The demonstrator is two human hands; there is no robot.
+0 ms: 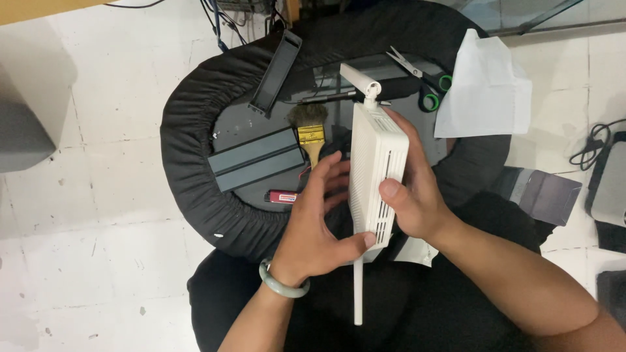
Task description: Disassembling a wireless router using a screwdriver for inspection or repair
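Note:
A white router [375, 173] with vent slots stands on edge between both hands above a round black-rimmed tray table [189, 163]. One antenna [358, 78] points up at the far end, another [358, 290] hangs down toward my lap. My left hand [319, 221], with a pale green bangle on the wrist, cups the router's left face, thumb at its near corner. My right hand [414, 189] grips the right side, thumb pressed on the vented edge.
On the tray lie a grey ridged panel [255, 158], a long dark grey cover [276, 73], a yellow-handled brush [311, 133], a red lighter [282, 196] and green-handled scissors [425, 81]. White paper [486, 88] sits at right. Cables and a dark device [610, 179] lie on the tiled floor.

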